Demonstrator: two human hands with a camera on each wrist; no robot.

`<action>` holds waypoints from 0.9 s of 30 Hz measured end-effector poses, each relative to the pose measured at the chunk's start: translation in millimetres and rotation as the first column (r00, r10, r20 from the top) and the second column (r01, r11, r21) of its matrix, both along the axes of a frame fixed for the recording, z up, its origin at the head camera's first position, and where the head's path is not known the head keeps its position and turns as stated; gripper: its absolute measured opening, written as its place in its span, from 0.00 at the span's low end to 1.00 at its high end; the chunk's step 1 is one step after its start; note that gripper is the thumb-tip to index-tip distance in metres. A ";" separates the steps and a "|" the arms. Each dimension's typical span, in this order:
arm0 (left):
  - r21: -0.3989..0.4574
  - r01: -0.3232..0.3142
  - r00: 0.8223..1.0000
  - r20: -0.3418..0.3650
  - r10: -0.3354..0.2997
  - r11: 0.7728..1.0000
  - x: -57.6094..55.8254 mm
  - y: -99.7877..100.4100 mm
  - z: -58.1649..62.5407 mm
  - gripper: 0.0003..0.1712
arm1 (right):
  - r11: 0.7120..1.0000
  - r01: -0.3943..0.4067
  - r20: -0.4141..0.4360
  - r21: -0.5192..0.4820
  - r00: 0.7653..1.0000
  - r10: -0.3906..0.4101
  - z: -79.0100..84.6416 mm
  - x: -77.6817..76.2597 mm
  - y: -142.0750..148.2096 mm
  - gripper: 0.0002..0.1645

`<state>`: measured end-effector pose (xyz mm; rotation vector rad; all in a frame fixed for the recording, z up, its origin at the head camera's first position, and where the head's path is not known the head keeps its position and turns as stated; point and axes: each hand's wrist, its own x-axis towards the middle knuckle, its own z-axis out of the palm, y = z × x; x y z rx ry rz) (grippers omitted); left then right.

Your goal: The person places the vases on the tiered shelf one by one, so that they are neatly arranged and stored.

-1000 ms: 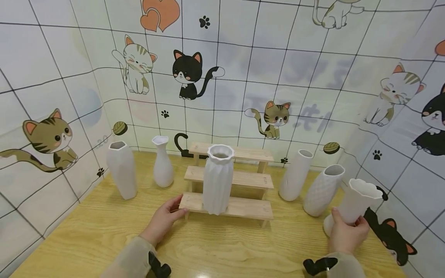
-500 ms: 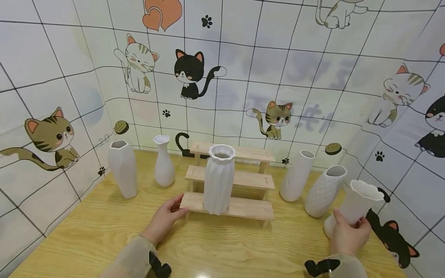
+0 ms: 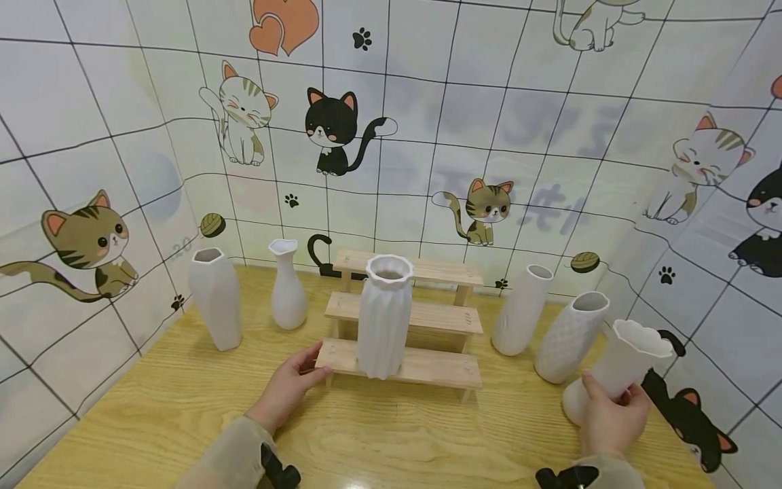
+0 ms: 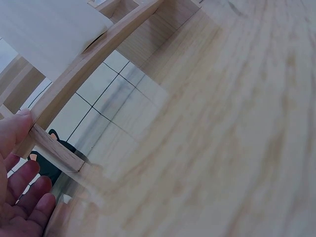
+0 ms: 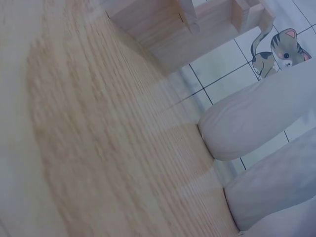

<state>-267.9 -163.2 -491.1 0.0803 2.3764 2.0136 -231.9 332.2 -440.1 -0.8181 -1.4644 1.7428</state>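
Note:
In the head view, my right hand [image 3: 613, 417] grips a white vase [image 3: 626, 356] with a wavy, flared rim round its middle; the vase leans right, its rounded base showing left of the fingers. My left hand [image 3: 290, 387] holds the left end of the lowest step of a three-tier wooden stand [image 3: 440, 367], thumb at the front edge. The left wrist view shows that thumb tip at the board's end, beside the stand's leg [image 4: 59, 150]. A pleated white vase [image 3: 385, 326] with a scalloped mouth stands upright on the lowest step. The right wrist view does not show the right fingers.
Left of the stand are a faceted white vase [image 3: 215, 299] and a narrow-necked one [image 3: 287, 292]. On the right, a smooth cylindrical vase [image 3: 520, 312] and a textured one [image 3: 569, 339] stand close to the held vase. Cat-print wall covering [image 3: 409, 163] rises behind the wooden table [image 3: 391, 441].
My right hand and the vase in it have shifted slightly left, with the vase's base now nearer the viewer. The left hand stays at the stand's end.

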 end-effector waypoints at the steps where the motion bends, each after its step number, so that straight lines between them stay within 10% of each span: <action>1: 0.001 0.003 1.000 0.000 -0.003 1.000 -0.3 -0.5 -0.9 0.40 | 1.000 -0.001 0.008 0.008 1.000 0.001 0.2 0.8 -0.9 0.44; 27: 0.009 0.009 1.000 0.008 -0.010 1.000 2.5 -0.1 3.1 0.41 | 0.943 -0.278 0.028 0.180 0.960 0.278 46.4 13.5 -66.4 0.36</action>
